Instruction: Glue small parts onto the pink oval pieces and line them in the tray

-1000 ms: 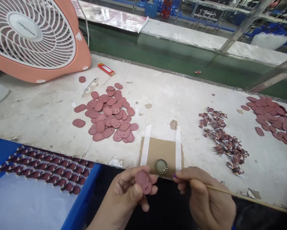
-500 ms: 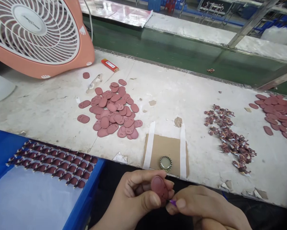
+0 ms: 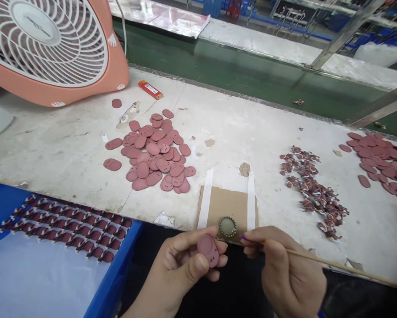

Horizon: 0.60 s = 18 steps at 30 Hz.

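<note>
Pinched between the thumb and fingers of my left hand (image 3: 181, 269) is a dull-red oval piece (image 3: 205, 244) with a round recess and small dark holes. My right hand (image 3: 293, 274) is closed around a thin wooden stick (image 3: 337, 266); its purple tip points left, toward the bottle cap. That metal bottle cap (image 3: 228, 226) lies crimped rim up on a cardboard piece (image 3: 230, 203), just beyond both hands. The stick's tip is apart from the oval piece. I cannot tell what is in the cap.
Loose red ovals (image 3: 155, 152) form a pile at left, with another pile (image 3: 377, 154) at far right. Small brown figures (image 3: 311, 185) are heaped between. A blue tray (image 3: 119, 260) holds rows of assembled pieces. A pink fan (image 3: 117, 66) and a red box (image 3: 150, 89) stand behind.
My right hand has drawn away from the oval piece to the right and up, carrying the stick's tip toward the cap. My left hand has shifted slightly left, still holding the oval.
</note>
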Tool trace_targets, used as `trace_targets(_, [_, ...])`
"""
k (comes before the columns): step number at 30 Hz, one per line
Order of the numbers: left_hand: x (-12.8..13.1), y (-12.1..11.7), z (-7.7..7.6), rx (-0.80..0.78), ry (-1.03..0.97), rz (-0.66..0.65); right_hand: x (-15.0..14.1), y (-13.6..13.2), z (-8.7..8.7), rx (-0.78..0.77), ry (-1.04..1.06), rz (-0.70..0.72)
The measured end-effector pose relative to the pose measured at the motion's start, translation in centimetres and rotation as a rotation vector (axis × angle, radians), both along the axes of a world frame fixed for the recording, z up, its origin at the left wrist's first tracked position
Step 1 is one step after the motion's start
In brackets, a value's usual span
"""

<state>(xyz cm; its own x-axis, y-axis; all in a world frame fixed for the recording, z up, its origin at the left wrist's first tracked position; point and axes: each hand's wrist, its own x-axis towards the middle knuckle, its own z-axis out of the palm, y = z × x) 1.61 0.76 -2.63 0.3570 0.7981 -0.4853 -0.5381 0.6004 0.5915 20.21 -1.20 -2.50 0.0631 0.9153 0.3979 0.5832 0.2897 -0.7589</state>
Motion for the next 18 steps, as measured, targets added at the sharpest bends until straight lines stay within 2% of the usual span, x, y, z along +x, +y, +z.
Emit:
trace_targets(6, [-0.1, 0.0, -0.1, -0.019, 0.034, 0.016, -0.2, 1.1, -0.9, 0.000, -0.076, 0.030])
trace_targets(11, [-0.1, 0.2, -0.3, -0.001, 0.011, -0.009, 0.0, 1.0, -1.2, -0.023, -0.045, 0.047])
trace_targets(15, [0.1, 0.2, -0.1, 0.002, 0.022, -0.002, -0.5, 0.1, -0.2, -0.008, 0.097, 0.017])
trace_targets(18, [0.3, 0.1, 0.4, -0.007, 0.029, 0.003, -1.6, -0.6, 1.2, 0.019, 0.284, 0.066])
